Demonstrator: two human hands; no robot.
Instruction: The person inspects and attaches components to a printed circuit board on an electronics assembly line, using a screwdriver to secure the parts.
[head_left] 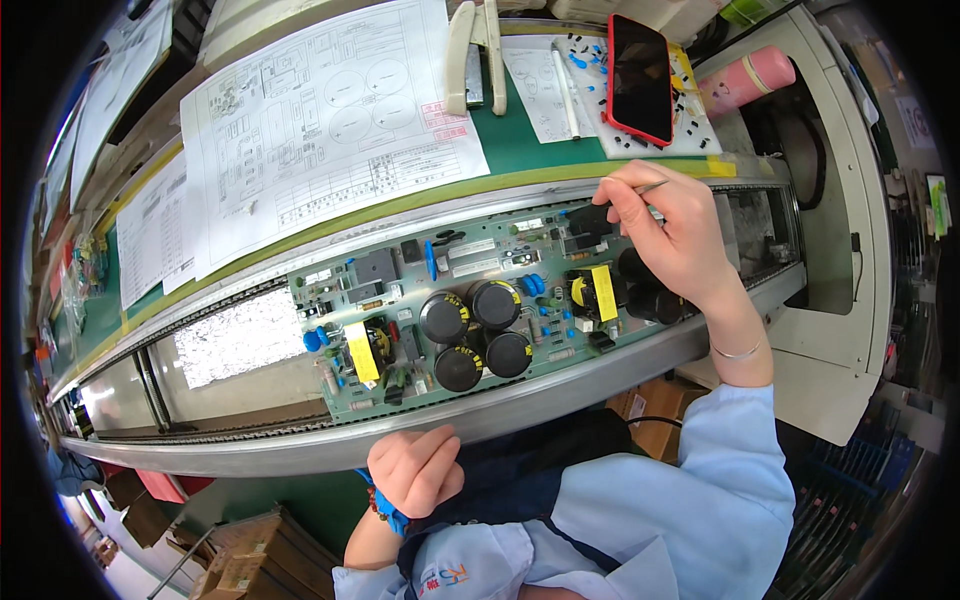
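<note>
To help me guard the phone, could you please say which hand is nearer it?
Right. The right hand, across the near metal rail, is just below the phone in the picture; the left hand is farther off, at that rail's near edge.

A: How is the circuit board [407,299] positioned?
B: Flat, parts facing up, between two metal rails [540,402].
A: Which parts does it carry?
B: Round black cans [444,318] in clusters, two yellow-faced blocks [605,292], small blue discs [431,260]; green surface between them.
A: And the thin metal tool [651,186]?
B: Pinched in the right hand [672,232], pointed end protruding to the right.
</note>
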